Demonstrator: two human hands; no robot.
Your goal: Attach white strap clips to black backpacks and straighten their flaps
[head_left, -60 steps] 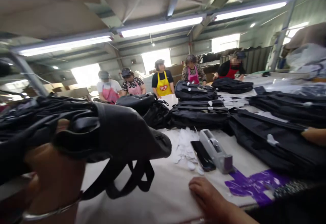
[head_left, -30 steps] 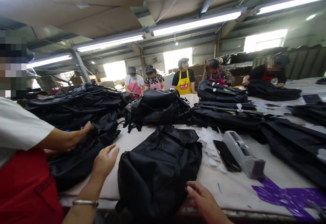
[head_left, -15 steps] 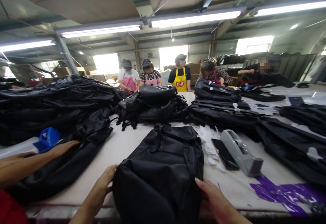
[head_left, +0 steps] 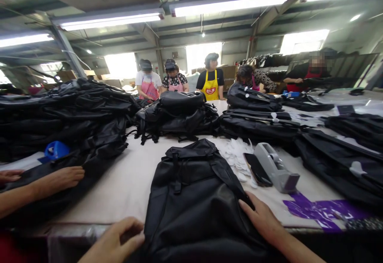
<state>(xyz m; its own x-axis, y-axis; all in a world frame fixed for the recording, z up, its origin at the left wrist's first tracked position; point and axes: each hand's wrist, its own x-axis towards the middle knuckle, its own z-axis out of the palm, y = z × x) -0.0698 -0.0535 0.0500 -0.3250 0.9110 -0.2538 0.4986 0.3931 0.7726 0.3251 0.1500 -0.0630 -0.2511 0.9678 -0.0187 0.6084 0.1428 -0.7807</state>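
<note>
A black backpack [head_left: 194, 199] lies flat on the pale table [head_left: 131, 179] right in front of me, top end away from me. My left hand [head_left: 115, 241] is at the table's near edge beside the pack's lower left corner, fingers curled, nothing visibly in them. My right hand [head_left: 263, 219] rests on the pack's right side with the fingers stretched out flat.
A neighbour's hand [head_left: 61, 177] lies on a black bag at the left, near a blue tape holder [head_left: 55, 150]. A grey tape dispenser [head_left: 277, 167], a dark phone [head_left: 257, 169], white tags [head_left: 236, 153] and purple tape [head_left: 317, 209] lie right. Stacks of black bags [head_left: 179, 113] and several aproned workers stand behind.
The backpack, held up at the left two seconds ago, now lies flat before me. My left hand has dropped to the table's edge and my right hand has slid onto the pack.
</note>
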